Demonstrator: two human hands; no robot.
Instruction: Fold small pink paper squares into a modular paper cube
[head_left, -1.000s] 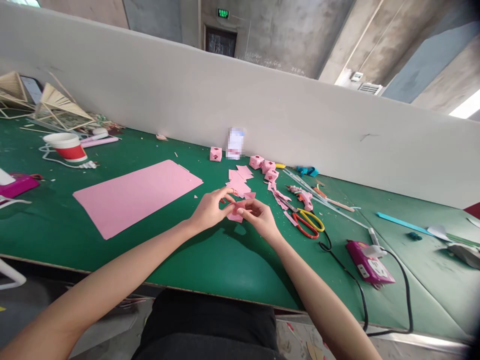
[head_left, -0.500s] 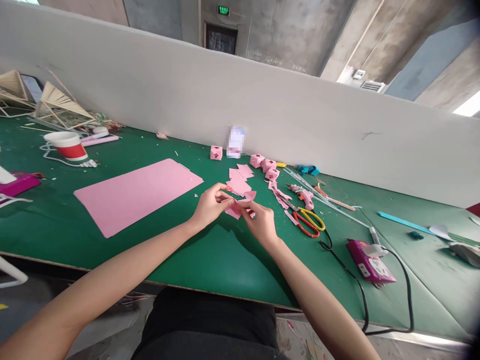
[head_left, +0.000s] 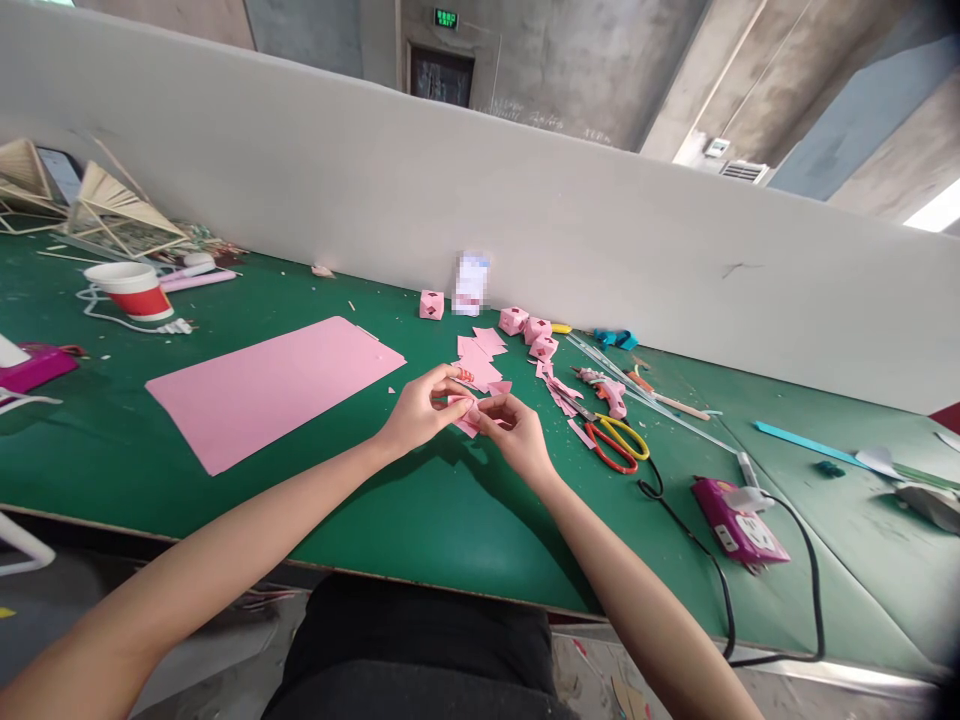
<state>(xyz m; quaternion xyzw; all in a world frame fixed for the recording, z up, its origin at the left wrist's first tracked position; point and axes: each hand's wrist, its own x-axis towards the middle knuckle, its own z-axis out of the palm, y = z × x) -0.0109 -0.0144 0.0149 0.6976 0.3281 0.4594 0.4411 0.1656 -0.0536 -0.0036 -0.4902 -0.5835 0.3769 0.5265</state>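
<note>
Between the fingertips of my left hand and my right hand is a small folded pink paper piece, pinched from both sides above the green table. Just beyond my fingers lie loose pink paper squares. Farther back stand pink paper cubes with dark diamond-shaped openings, one left of the blurred upright phone and three right of it. A large pink sheet lies flat to the left of my left hand.
Scissors with red and yellow handles lie right of my right hand, beside pink scraps and a pink glue gun. A purple power strip with a black cable is farther right. A red-and-white cup stands at the left.
My right fingers have shifted slightly and the pink paper between my hands is turned differently. Both hands remain in nearly the same place.
</note>
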